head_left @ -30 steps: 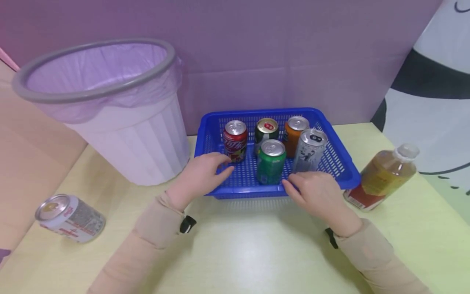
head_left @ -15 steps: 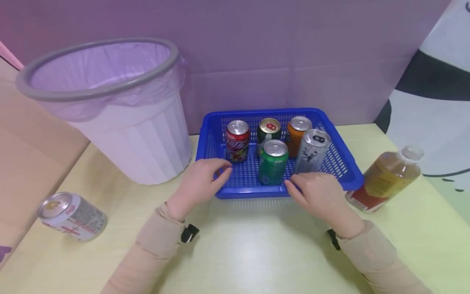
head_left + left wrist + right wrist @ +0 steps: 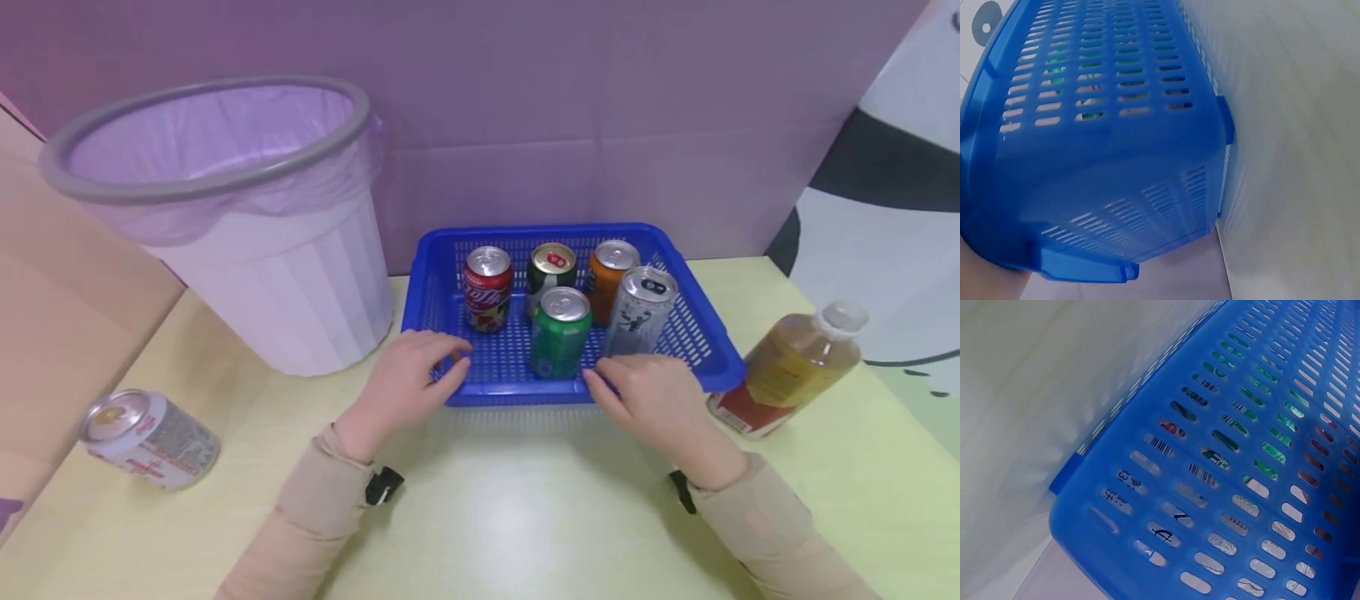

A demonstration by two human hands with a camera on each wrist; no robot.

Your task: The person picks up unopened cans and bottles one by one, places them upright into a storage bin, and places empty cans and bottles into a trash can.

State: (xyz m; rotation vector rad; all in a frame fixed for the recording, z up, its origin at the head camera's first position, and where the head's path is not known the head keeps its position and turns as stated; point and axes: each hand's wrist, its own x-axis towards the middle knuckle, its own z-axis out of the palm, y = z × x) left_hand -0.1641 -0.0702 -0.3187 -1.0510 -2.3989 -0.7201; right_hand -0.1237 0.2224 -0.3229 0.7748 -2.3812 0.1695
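Note:
A blue plastic basket (image 3: pixel 525 389) stands on the table with several cans in it. A red can (image 3: pixel 487 292) and a dark green can (image 3: pixel 552 271) are at the back left and middle; an orange can (image 3: pixel 611 279) is behind a tall silver can (image 3: pixel 641 312). A bright green can (image 3: pixel 560 333) stands near the front wall. My left hand (image 3: pixel 405 379) is over the basket's front left corner, fingers and thumb loosely bent and apart, with no can between them. My right hand (image 3: pixel 652 396) holds the front rim, fingers over it in front of the silver can.
A white trash bin (image 3: pixel 300 283) with a purple liner stands left of the basket. A pale can (image 3: pixel 150 437) leans at the table's left. Beyond the basket's right side stands a plastic bottle (image 3: pixel 795 367) of brown liquid. A purple wall (image 3: pixel 495 108) rises behind.
My left hand has drawn slightly left and towards me relative to the basket. The right hand stays at the front rim. The whole head view has shifted a little; the cans stay put.

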